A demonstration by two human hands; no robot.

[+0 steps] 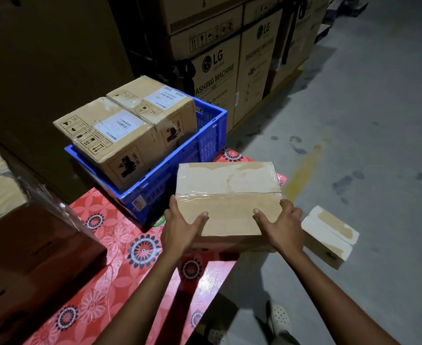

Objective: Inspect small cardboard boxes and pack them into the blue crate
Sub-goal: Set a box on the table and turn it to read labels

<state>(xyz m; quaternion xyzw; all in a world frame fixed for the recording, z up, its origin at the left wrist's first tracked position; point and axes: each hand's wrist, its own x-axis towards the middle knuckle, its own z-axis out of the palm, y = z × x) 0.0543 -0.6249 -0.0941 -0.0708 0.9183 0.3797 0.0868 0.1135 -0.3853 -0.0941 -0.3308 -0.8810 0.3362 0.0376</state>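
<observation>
From my remote seat I see both hands clamped on a taped cardboard box. The left hand takes its near left corner and the right hand its near right corner. Each thumb lies flat across the top face, and the fingers wrap down the sides out of sight. The box sits squarely between the two hands, its taped seam running across from one to the other. It is at the right edge of the red floral tablecloth, just in front of the blue crate; I cannot tell whether it rests on the cloth or is held above it. The crate holds two labelled boxes side by side, a nearer one and a farther one. Another small box lies on the concrete floor to the right of the right hand.
</observation>
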